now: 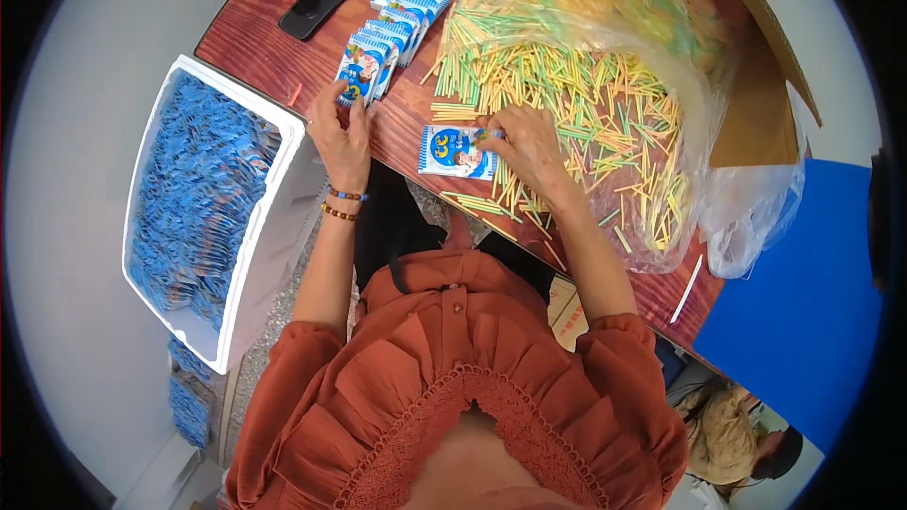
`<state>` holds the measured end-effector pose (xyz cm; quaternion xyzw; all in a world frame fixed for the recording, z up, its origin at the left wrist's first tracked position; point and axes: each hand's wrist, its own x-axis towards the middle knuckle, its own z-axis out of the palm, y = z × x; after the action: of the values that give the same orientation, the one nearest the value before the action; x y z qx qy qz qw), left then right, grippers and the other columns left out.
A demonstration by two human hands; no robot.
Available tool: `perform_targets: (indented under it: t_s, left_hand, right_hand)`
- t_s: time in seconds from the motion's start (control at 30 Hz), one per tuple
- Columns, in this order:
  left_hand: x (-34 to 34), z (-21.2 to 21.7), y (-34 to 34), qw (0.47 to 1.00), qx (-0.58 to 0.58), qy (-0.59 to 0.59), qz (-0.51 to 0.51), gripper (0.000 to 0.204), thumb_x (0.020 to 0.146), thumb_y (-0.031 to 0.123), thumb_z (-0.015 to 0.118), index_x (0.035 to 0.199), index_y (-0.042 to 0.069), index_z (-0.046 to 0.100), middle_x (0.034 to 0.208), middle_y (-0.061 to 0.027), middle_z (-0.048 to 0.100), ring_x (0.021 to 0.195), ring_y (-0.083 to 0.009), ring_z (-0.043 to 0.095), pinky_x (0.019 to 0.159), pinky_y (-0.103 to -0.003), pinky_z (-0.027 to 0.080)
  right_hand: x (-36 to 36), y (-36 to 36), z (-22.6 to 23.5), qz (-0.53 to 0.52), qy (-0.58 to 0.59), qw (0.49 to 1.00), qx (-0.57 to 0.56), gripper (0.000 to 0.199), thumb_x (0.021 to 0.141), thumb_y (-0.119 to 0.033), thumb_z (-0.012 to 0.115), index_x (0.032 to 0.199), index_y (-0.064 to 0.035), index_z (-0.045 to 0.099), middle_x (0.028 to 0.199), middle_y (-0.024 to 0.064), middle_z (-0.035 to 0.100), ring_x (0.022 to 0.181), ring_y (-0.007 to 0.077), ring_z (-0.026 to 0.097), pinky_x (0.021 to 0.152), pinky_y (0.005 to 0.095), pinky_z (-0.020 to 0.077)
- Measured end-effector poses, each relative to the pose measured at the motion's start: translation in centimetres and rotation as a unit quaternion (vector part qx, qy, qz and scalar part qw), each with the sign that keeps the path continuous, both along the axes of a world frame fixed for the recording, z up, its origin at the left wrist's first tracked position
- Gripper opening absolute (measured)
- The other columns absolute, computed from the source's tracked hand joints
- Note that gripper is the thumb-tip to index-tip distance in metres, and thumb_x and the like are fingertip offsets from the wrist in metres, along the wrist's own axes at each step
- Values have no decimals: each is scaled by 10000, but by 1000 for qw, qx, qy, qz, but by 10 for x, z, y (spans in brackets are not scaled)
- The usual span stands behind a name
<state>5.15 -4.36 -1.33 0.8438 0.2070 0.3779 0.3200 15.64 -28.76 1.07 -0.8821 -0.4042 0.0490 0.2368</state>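
A row of overlapping blue and white packets (402,24) lies on the table. My left hand (342,137) is at its near end, thumb and fingers closed around the lower edge of the nearest packet (358,68). A single flat packet (444,153) lies near the table's front edge. My right hand (531,146) pinches at its upper right corner with the fingertips pressed together. Beside and under that hand spread many thin yellow, green and orange sticks (605,94). A few sticks (453,111) lie side by side just above the single packet.
A clear plastic bag (694,113) surrounds the stick heap, with a cardboard box (756,123) behind it. At left stands a white foam box (269,217) full of blue packets. A black phone (324,0) lies far left. Another person (727,439) is at lower right, near a blue panel (794,293).
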Motion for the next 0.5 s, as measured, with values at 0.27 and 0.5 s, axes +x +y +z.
perform_targets:
  t_s: [0.27,0.5]
  left_hand:
    - [19,14,-62,929,-280,-11,-240,233,856,75,652,1073,-4,615,950,-71,608,780,-122,603,682,-256,490]
    - [33,25,-82,788,-540,6,-296,156,888,74,646,1023,-4,644,876,-34,683,746,-59,617,650,-205,500]
  right_hand:
    - [17,-11,7,12,68,988,141,155,883,-188,602,834,-77,698,798,59,664,757,197,610,715,336,414]
    - [14,-12,9,-70,476,780,401,81,907,-91,628,909,-13,647,813,-3,631,727,51,558,634,201,436]
